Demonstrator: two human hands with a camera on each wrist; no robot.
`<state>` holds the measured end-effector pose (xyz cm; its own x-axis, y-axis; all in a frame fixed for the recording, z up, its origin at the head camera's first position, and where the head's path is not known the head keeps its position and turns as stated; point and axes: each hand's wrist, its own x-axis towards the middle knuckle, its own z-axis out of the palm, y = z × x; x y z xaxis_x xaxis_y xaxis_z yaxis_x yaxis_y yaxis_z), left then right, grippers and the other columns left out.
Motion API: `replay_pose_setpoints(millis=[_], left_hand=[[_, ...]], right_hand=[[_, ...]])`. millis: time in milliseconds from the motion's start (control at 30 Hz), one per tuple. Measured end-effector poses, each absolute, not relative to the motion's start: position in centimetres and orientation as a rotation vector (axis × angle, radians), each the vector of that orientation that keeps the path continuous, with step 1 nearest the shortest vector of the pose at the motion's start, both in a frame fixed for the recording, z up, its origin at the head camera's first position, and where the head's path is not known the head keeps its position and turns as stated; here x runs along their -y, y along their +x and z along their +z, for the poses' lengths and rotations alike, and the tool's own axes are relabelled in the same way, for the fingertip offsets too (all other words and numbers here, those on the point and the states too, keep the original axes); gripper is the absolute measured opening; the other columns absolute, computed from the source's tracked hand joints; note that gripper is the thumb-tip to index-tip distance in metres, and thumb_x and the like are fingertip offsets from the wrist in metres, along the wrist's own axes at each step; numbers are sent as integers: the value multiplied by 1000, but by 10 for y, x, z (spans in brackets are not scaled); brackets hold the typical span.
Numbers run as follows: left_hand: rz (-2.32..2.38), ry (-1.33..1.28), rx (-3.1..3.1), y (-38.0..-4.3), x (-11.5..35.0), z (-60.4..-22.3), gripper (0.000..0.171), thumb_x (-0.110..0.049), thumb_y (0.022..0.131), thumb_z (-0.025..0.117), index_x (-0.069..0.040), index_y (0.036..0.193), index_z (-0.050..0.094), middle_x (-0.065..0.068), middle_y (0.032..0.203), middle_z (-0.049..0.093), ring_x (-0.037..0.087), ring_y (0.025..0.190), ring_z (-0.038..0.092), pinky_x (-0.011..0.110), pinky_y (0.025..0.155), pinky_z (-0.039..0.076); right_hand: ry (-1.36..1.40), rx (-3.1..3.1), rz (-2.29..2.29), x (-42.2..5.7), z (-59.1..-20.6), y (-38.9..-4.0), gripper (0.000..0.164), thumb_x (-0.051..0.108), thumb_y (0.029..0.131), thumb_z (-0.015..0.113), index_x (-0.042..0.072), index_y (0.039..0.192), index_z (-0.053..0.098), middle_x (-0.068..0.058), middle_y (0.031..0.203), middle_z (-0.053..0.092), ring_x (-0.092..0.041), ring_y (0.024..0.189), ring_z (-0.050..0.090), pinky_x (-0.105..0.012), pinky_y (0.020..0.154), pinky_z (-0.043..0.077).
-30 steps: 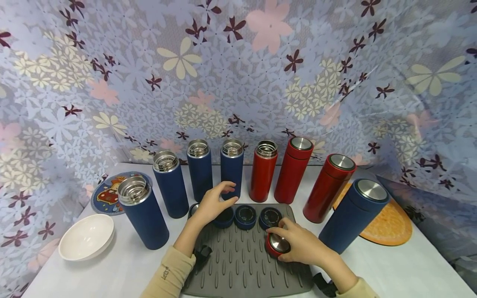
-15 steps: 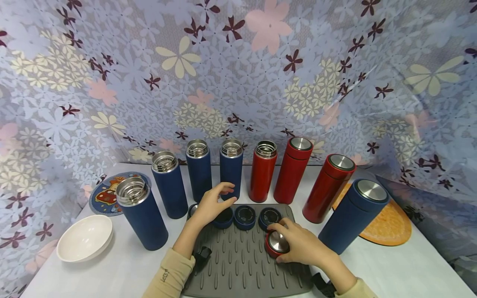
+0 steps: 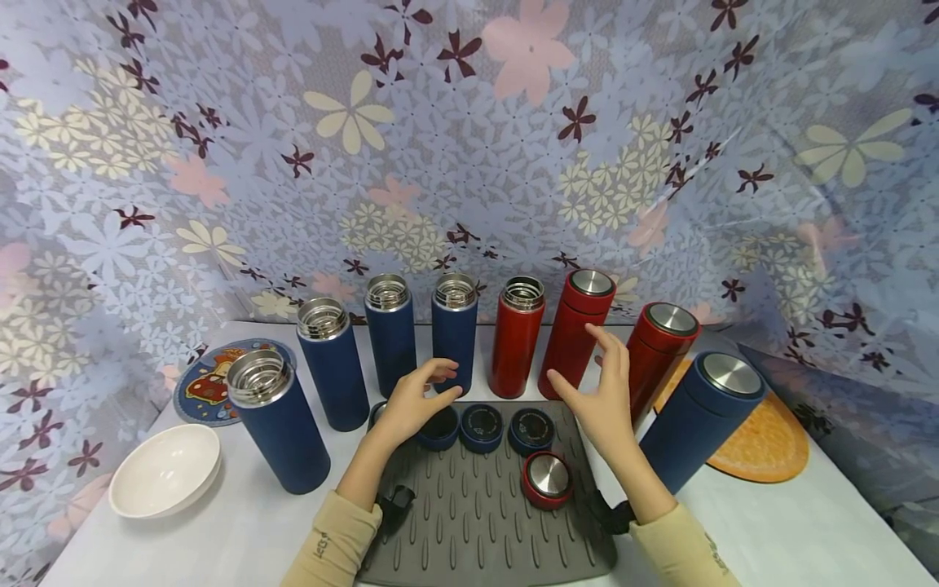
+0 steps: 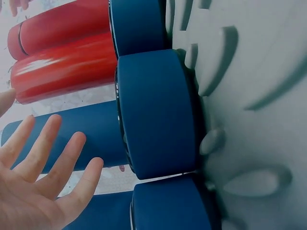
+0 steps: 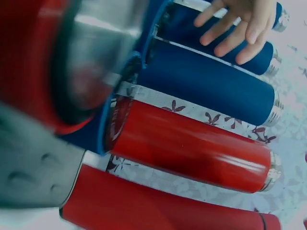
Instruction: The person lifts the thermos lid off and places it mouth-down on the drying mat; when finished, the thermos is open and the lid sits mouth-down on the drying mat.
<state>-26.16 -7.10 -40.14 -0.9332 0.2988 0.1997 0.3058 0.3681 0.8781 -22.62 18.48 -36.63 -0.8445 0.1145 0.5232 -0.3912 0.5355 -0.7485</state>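
My left hand [image 3: 411, 408] hovers over the blue bottle lids at the back of the grey mat, fingers spread and holding nothing. Beside it stand a blue lid [image 3: 482, 430] and another blue lid [image 3: 531, 430]; a blue bottle [image 3: 452, 342] without a lid rises behind. A red lid [image 3: 548, 481] with a steel top lies on the ridged grey mat [image 3: 469, 538]. Raised above the mat's right side, my right hand [image 3: 607, 403] holds nothing, thumb and fingers apart. It overlaps the capped red bottles; the lidless red bottle [image 3: 517, 346] stands to its left, steel neck showing.
More lidless blue bottles [image 3: 282, 432] stand at left. A capped red bottle [image 3: 575, 342] and a capped blue bottle [image 3: 700, 424] stand at right. A white bowl [image 3: 165, 471] and round blue mat [image 3: 213, 395] lie far left, an orange round mat [image 3: 766, 440] far right. Floral cloth [image 3: 469, 147] hangs behind.
My right hand has let go of the red lid and moved up and away toward the red bottles. The lid stays on the mat. My left hand has barely moved.
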Motion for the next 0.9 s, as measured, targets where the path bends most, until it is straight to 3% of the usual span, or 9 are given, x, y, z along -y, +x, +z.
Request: replay_pose_setpoints(millis=[267, 900], left_hand=[[-1677, -591, 2598, -259, 71, -403, 37, -20, 87, 64, -6, 121, 57, 11, 116, 61, 32, 110, 54, 53, 94, 39], [-1657, -661, 2620, -261, 73, -402, 37, -19, 88, 62, -4, 122, 56, 13, 118, 60, 33, 112, 54, 52, 93, 40]], right_hand=[[-12, 2130, 1424, -180, -365, -258, 91, 14, 78, 72, 19, 147, 12, -8, 150, 10, -22, 138, 8, -57, 108, 13], [-191, 2006, 1564, -184, -380, -310, 100, 13, 74, 75, 19, 147, 6, -14, 146, 20, -26, 132, 26, -46, 106, 25]])
